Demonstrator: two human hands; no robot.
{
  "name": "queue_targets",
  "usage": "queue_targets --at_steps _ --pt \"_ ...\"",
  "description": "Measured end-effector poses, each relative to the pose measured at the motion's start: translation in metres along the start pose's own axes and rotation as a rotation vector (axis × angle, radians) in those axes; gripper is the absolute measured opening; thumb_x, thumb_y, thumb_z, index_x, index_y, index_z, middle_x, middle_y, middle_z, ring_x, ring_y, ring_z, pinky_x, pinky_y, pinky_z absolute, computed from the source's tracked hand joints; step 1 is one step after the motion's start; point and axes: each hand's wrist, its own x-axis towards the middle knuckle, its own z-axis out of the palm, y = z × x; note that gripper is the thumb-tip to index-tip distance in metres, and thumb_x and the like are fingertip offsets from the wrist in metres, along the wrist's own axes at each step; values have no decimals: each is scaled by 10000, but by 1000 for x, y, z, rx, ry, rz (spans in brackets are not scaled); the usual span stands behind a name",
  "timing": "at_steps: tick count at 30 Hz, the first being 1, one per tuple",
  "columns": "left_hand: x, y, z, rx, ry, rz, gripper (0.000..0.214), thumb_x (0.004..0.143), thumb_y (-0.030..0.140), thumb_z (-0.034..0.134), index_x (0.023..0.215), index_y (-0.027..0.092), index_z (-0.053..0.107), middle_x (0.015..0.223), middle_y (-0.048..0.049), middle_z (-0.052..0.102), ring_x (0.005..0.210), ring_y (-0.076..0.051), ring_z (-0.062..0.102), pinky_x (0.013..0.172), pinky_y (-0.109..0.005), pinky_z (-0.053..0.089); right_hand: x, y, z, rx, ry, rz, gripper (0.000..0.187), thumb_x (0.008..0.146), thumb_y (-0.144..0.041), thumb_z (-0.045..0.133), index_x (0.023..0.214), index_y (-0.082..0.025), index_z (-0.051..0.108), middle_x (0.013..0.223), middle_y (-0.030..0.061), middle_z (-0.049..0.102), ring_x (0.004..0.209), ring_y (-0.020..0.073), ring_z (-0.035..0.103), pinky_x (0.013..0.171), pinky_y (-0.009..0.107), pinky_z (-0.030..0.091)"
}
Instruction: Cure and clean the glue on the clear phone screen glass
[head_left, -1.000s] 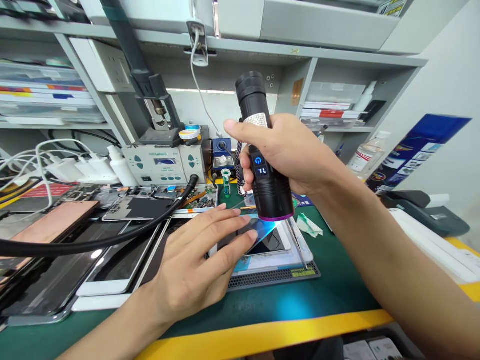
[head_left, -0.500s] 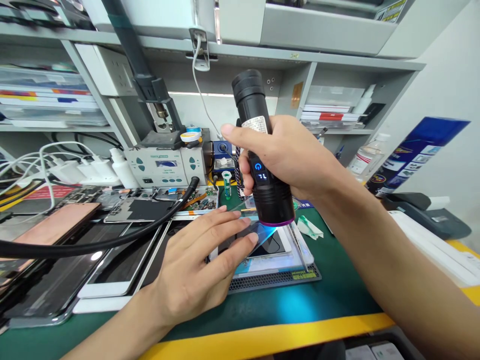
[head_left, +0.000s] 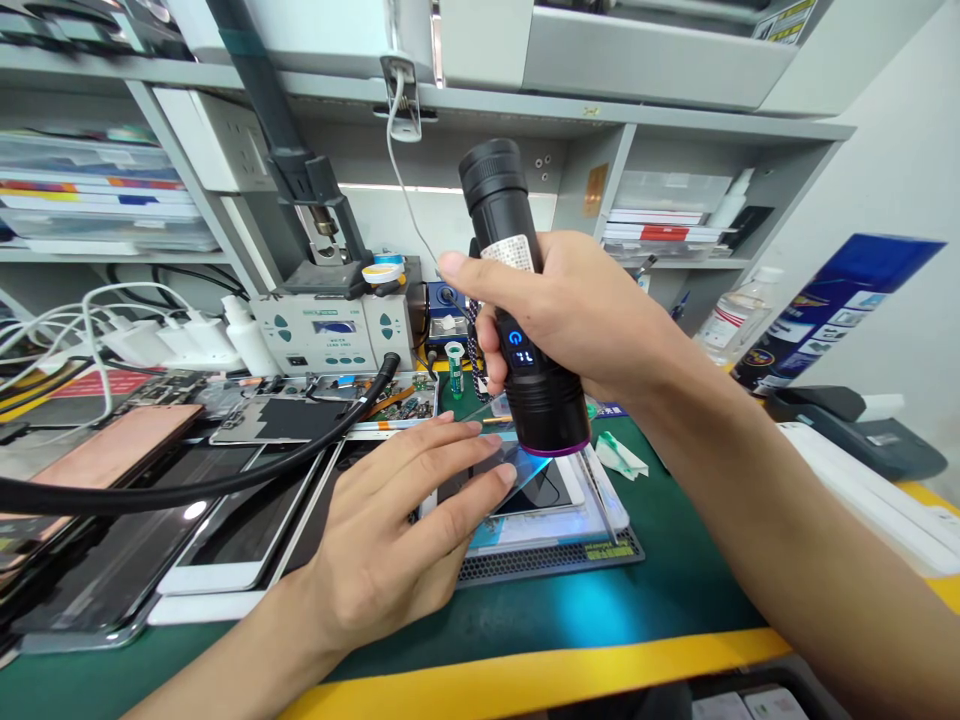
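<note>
My right hand (head_left: 570,300) is wrapped round a black flashlight (head_left: 551,405), which points downward with a purple rim and a lit blue display. Bluish light falls below it. My left hand (head_left: 409,510) has its fingers stretched over a clear sheet (head_left: 525,470) and appears to grip it, the thumb hidden beneath. The sheet tilts under the flashlight's lower end. Below lies a white-framed device with a dark screen (head_left: 551,490), partly covered by the hand and sheet, on a perforated grey mat (head_left: 532,568). Metal tweezers (head_left: 596,495) rest at its right side.
Several phones and screens (head_left: 232,530) lie to the left, crossed by a thick black hose (head_left: 225,495). Behind stand a grey control station (head_left: 330,330) and a green tube (head_left: 455,370). A crumpled tissue (head_left: 621,455) and a clear bottle (head_left: 739,315) are on the right.
Almost nothing differs. The flashlight's top has shifted very slightly left; both hands keep their place and hold.
</note>
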Motion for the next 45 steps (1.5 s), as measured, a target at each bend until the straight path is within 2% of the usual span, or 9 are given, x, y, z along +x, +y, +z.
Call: queue_targets --at_steps 16,22,29,34,38,41,45 --pt "1 2 0 -9 13 -46 350 842 -5 654 1144 166 698 1116 -121 776 1107 -265 720 962 -444 612 0 0 1 28 -5 15 478 961 -433 570 562 -170 561 526 5 596 431 97 598 446 186 502" --pt "1 4 0 -98 21 -105 396 807 -66 649 1136 148 700 1123 -125 773 1085 -242 718 960 -426 602 0 -1 1 26 7 12 487 953 -410 590 530 -173 544 495 -3 579 424 90 591 457 175 492" --pt "4 7 1 -203 53 -161 369 800 -86 644 1101 117 708 1077 -124 778 1022 -211 727 939 -374 593 0 -6 3 133 48 35 455 923 -392 637 545 -208 462 486 -35 551 392 85 553 417 180 489" --pt "1 8 3 -273 108 -253 403 792 -102 638 1116 129 705 1047 -88 778 980 -174 722 903 -315 587 -3 -6 1 124 35 -69 382 945 -374 600 614 -221 484 540 -21 598 463 101 594 445 185 510" --pt "0 9 1 -303 125 -325 380 816 -63 648 1124 151 708 1030 -64 780 942 -152 726 905 -280 574 -3 -3 -1 177 57 -128 399 913 -523 648 686 -225 511 600 -17 606 478 125 617 439 226 534" --pt "1 12 -1 -313 120 -453 345 844 -7 669 1109 210 716 1021 -21 782 895 -137 729 871 -259 578 -1 -2 -2 213 121 -135 447 875 -595 676 692 -216 526 605 -15 595 470 135 618 432 248 545" --pt "2 15 -1 -419 129 -674 283 884 88 694 1083 284 739 950 40 784 748 -103 723 731 -213 596 2 0 -2 245 207 -132 417 882 -526 700 670 -212 526 596 -9 598 462 140 623 435 262 555"
